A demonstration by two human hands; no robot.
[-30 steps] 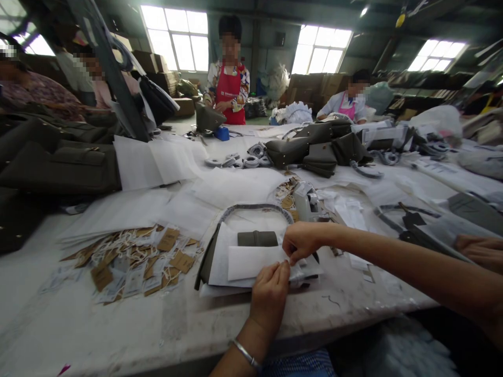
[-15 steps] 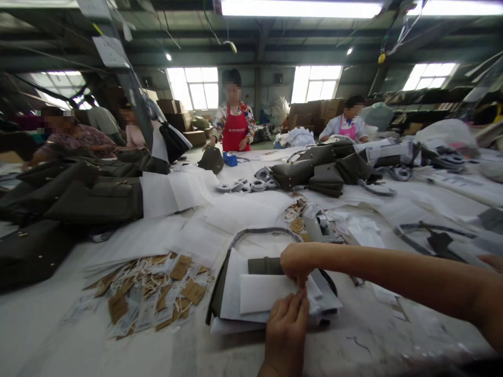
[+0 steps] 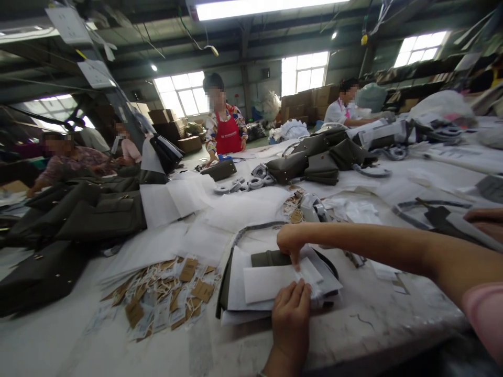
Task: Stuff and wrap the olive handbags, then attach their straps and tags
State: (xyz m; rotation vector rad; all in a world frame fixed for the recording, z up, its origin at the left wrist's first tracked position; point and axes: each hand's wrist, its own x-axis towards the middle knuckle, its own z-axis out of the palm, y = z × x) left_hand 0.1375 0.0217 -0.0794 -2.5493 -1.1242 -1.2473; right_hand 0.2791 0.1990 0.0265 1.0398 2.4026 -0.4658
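Observation:
A flat olive-green bag (image 3: 224, 283) lies in front of me, mostly covered by white wrapping paper (image 3: 267, 283); its grey strap (image 3: 255, 228) arcs behind it. My left hand (image 3: 291, 315) rests at the paper's near edge, fingers curled together against it. My right hand (image 3: 290, 243) reaches in from the right and pinches down on the paper beside an uncovered olive patch (image 3: 270, 258) of the bag. The fingertips of both hands almost meet at the paper's right end.
Brown and white hang tags (image 3: 165, 296) are strewn to the left on the white table (image 3: 98, 345). Dark green bags (image 3: 78, 220) are piled at left, more olive bags (image 3: 314, 159) at centre back. Tape rolls (image 3: 243, 184) lie mid-table. Several people, one in a red apron (image 3: 227, 137), work around it.
The view has tilted upward and shifted, showing more ceiling. My right hand has pressed lower onto the paper and my left hand has slid slightly right along its edge.

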